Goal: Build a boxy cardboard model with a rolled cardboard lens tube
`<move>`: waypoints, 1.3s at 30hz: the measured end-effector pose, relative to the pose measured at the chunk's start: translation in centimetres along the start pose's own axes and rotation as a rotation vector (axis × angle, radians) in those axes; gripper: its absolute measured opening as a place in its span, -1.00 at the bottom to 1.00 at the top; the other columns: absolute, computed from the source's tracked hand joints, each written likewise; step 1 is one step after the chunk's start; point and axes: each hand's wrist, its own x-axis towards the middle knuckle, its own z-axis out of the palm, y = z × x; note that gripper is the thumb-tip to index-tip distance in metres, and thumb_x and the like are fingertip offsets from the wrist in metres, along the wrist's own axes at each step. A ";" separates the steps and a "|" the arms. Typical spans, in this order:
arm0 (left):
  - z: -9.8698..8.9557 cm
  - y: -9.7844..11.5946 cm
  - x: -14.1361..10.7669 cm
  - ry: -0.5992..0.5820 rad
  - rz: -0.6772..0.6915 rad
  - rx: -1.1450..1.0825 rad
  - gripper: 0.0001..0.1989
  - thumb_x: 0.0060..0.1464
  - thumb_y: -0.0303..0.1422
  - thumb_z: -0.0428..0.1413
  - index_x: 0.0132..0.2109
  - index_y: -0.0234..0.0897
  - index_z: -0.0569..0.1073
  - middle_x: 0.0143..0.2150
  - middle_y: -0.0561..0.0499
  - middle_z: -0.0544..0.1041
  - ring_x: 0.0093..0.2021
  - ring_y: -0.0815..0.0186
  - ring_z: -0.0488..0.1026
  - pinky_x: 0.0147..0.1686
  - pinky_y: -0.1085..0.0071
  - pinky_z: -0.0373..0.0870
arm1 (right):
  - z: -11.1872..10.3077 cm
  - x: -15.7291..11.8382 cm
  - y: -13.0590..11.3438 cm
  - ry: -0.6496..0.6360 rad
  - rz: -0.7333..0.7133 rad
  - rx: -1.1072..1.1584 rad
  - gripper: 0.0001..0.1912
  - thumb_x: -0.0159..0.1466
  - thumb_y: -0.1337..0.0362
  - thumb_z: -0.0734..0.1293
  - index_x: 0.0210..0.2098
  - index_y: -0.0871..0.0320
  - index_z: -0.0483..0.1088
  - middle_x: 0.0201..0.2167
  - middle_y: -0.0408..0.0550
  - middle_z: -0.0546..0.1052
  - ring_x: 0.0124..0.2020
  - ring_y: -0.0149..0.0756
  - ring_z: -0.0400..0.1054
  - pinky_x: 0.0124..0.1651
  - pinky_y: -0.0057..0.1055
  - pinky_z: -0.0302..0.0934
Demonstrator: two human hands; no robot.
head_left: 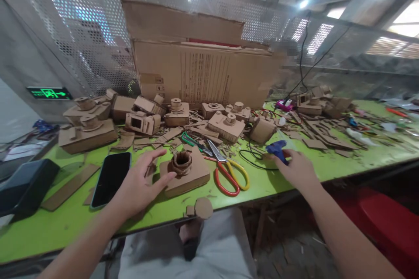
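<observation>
A cardboard box shaped like a camera (193,174), with a round hollow tube on top, lies near the table's front edge. Beside its left side is my left hand (142,181), thumb and fingers spread and holding nothing. Farther right, my right hand (297,168) has its fingers closed on a blue tool (277,150), whose exact kind I cannot make out; a black cord lies near it. Scissors with red and yellow handles (229,174) rest between the hands, and a green-handled cutter (191,140) lies behind the box.
A phone (111,178) and a cardboard strip (70,187) lie at the left. Several cardboard camera models and scraps fill the back, before a large carton (203,72). A cardboard disc (203,208) sits at the front edge. A red stool (386,218) stands lower right.
</observation>
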 end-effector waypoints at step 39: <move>0.5 2.0 2.3 -0.002 0.106 0.023 -0.58 0.22 0.03 0.30 0.03 -0.16 0.71 0.09 -0.16 0.73 0.13 -0.04 0.66 0.24 -0.01 0.57 | -0.9 -6.6 -21.6 -0.145 -0.938 0.555 -0.65 0.55 0.37 0.27 0.19 0.24 0.61 0.16 0.20 0.71 0.16 0.02 0.58 0.32 0.06 0.46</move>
